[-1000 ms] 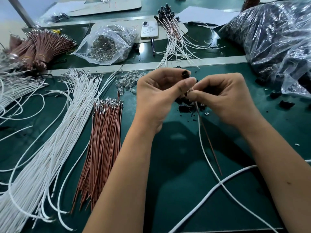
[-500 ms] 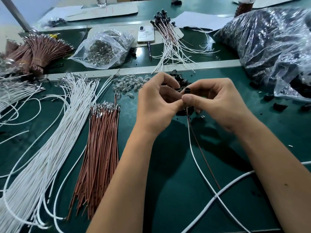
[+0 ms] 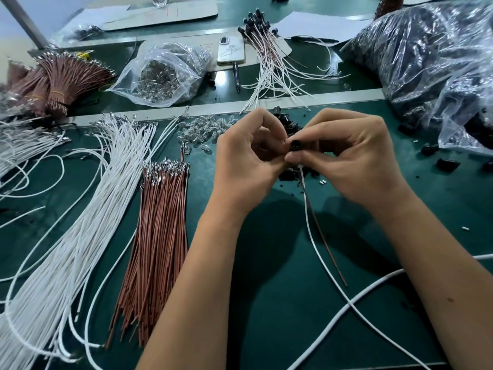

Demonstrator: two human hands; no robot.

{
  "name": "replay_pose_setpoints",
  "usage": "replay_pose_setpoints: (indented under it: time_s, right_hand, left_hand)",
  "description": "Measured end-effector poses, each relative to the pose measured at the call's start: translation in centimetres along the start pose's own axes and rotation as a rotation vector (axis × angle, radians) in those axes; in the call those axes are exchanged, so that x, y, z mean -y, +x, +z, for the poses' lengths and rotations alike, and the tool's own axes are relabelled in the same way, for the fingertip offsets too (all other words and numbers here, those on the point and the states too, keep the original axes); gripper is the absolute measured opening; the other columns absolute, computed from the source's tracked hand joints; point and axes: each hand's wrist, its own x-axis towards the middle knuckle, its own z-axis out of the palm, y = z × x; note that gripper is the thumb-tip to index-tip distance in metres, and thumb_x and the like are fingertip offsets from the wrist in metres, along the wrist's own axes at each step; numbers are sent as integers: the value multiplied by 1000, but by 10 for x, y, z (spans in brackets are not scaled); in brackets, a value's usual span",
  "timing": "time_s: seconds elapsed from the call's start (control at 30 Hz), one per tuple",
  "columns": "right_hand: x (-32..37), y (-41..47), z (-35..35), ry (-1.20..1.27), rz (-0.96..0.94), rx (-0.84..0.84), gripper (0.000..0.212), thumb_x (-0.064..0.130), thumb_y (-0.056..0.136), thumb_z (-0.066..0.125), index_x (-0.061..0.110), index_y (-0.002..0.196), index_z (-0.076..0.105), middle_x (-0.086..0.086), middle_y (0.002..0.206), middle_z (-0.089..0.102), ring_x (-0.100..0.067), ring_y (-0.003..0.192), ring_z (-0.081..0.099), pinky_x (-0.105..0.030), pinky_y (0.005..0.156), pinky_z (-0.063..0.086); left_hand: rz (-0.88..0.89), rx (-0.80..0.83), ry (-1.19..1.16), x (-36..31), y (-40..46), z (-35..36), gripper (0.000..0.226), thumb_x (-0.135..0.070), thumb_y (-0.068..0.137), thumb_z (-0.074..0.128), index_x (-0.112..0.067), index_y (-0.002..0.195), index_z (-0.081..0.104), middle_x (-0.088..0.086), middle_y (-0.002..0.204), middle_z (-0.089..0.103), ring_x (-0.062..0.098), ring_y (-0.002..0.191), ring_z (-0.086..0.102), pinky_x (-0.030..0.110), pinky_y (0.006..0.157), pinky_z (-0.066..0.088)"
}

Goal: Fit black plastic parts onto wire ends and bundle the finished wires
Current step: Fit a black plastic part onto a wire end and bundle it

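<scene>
My right hand pinches a small round black plastic part between thumb and forefinger. A thin white wire and a brown wire hang down from it toward me. My left hand meets the part from the left, its fingertips touching it. Beneath the hands lies a small heap of loose black parts. Finished wires with black ends lie fanned out at the back centre.
Loose white wires and a row of brown wires lie at the left. A clear bag of metal terminals, small glass bulbs, a phone and tied brown bundles lie behind. A big bag of black parts fills the right.
Both hands stay pressed together at the black part. The part has turned so its round face now points up, and my left fingers have curled in closer to it.
</scene>
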Motion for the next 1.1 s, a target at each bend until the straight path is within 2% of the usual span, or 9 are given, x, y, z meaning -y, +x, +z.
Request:
replay_pose_setpoints:
  time_s: [0.13, 0.27, 0.4, 0.6, 0.77, 0.87, 0.97, 1.1]
  right_hand:
    - [1, -1, 0, -55, -57, 1, 21, 13, 83, 89, 1, 97, 80, -11, 87, 72, -22, 74, 67, -33, 66, 51]
    - [2, -3, 1, -109, -77, -20, 20, 13, 84, 88, 1, 97, 80, -10, 88, 72, -21, 77, 68, -32, 68, 53]
    - [2, -3, 3, -128, -87, -43, 19, 13, 85, 87, 0, 97, 80, -10, 89, 72, -20, 78, 68, -31, 70, 52]
    - [3, -4, 6, -149, -91, -54, 17, 13, 86, 86, 0, 97, 80, -10, 89, 72, -18, 78, 68, -27, 71, 51]
    - [5, -4, 7, -127, -89, -103, 17, 13, 87, 85, 2, 100, 80, -7, 91, 72, -13, 82, 69, -24, 75, 52]
    - [6, -3, 7, -95, -84, -133, 21, 15, 87, 86, 2, 103, 79, -8, 92, 71, -18, 84, 70, -31, 76, 56]
    - [6, -2, 6, -93, -94, -143, 23, 17, 87, 86, 3, 104, 79, -10, 92, 70, -20, 84, 69, -28, 75, 54]
    - [6, -2, 6, -102, -106, -129, 24, 19, 87, 87, 5, 105, 79, -8, 92, 70, -20, 81, 68, -27, 73, 53]
  left_hand:
    - [73, 10, 75, 0, 2, -3, 33, 14, 70, 77, -7, 85, 56, 7, 70, 65, 19, 66, 66, 38, 64, 57]
    - [129, -2, 154, -1, 2, -2, 30, 11, 70, 77, -5, 83, 56, 4, 68, 62, 18, 64, 64, 24, 62, 48]
    - [154, -17, 190, -2, 1, 0, 29, 10, 70, 76, -6, 83, 56, -2, 67, 61, 16, 62, 63, 18, 61, 43]
    - [165, -21, 221, 0, 1, 0, 27, 12, 69, 75, -3, 84, 57, -1, 69, 62, 17, 63, 63, 34, 58, 52]
    - [123, -61, 99, 0, 0, 2, 27, 15, 73, 73, -3, 85, 57, 3, 71, 63, 9, 65, 63, 31, 63, 55]
    - [76, -78, -1, 0, 0, 3, 18, 7, 78, 79, -3, 90, 68, 9, 77, 70, 17, 72, 67, 35, 71, 58]
    - [59, -54, -43, -1, 0, 3, 14, 5, 82, 78, -4, 91, 75, 13, 84, 72, 25, 79, 70, 43, 76, 59]
    - [77, -15, -48, -2, 1, 1, 24, 14, 81, 72, -9, 87, 72, 8, 80, 65, 16, 75, 63, 32, 70, 51]
